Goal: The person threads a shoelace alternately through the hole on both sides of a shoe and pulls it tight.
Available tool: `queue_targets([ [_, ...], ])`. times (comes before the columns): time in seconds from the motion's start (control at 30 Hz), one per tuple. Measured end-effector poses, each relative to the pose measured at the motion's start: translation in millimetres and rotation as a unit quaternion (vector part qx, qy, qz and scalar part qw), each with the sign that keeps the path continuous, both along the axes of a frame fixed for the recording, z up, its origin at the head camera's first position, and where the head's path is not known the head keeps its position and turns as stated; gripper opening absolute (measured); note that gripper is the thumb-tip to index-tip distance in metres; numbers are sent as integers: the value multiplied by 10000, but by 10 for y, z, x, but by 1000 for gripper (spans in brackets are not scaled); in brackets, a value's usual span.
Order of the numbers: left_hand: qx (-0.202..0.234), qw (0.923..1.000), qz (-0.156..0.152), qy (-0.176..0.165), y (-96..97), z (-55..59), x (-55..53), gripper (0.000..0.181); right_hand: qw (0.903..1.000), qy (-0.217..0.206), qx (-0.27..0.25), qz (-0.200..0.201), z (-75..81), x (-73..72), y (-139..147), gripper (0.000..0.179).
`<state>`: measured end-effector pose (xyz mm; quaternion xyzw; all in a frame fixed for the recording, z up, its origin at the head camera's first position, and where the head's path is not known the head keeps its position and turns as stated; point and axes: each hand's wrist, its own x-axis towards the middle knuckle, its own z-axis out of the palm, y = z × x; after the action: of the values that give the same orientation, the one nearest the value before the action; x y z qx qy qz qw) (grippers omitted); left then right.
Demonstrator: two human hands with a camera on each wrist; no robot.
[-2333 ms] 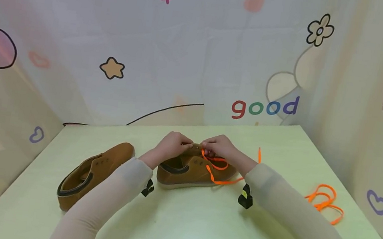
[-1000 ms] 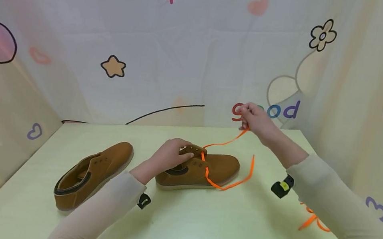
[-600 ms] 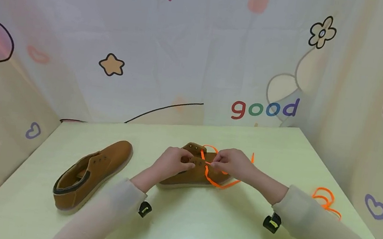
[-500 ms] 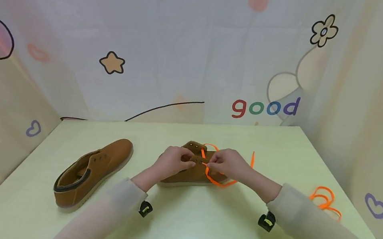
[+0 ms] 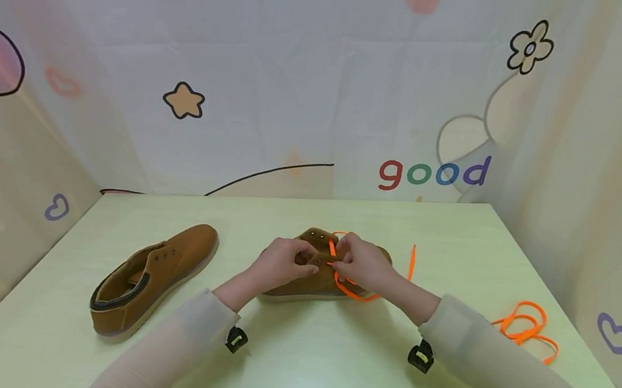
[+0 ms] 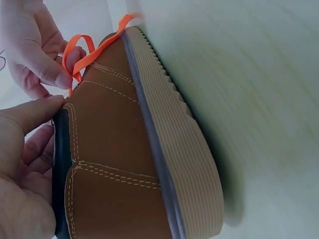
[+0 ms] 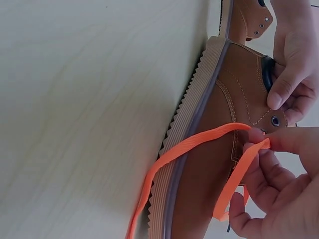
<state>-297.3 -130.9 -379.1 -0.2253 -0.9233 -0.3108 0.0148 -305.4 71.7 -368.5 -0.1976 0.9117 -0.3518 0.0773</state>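
A brown shoe (image 5: 301, 286) with a pale ribbed sole stands mid-table, toe pointing right. My left hand (image 5: 276, 267) grips the near edge of its opening, thumb outside and fingers inside the dark-trimmed collar (image 6: 61, 169). My right hand (image 5: 367, 268) pinches an orange shoelace (image 7: 238, 172) between thumb and finger at the near eyelet flap, just ahead of the left thumb. A bare metal eyelet (image 7: 275, 121) shows between the two hands. The lace crosses from the far flap, and another length of it trails over the shoe's side. Fingers hide the lace tip.
A second brown shoe (image 5: 185, 255), with no lace in its eyelets, stands to the left. Another orange lace (image 5: 529, 328) lies loosely looped at the right of the pale green table (image 5: 311, 371). A printed curtain (image 5: 303, 75) closes off the back.
My right hand came down from above the table, where it was drawing the lace up, to the near flap. My left hand shifted from the far flap to the near one.
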Motion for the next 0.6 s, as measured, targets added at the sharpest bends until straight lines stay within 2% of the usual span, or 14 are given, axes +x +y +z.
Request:
queue_targets([
  [0.13,80,9999,0,64,-3,-6,22,16,9998,17,160,70,-15,-16,-6,33],
  [0.23,99,9999,-34,81,-6,-9,35,15,9996,-54,184,202,-30,-47,-14,28],
  [0.37,58,9999,-124,14,-15,-13,38,15,9979,-353,214,494,-12,-126,-43,22],
  [0.5,19,9997,-232,31,-24,-4,24,15,9890,-1233,167,795,70,-250,-49,19],
  [0.6,-17,9997,-211,116,-31,7,26,15,9731,-2140,-33,856,127,-346,-4,18],
])
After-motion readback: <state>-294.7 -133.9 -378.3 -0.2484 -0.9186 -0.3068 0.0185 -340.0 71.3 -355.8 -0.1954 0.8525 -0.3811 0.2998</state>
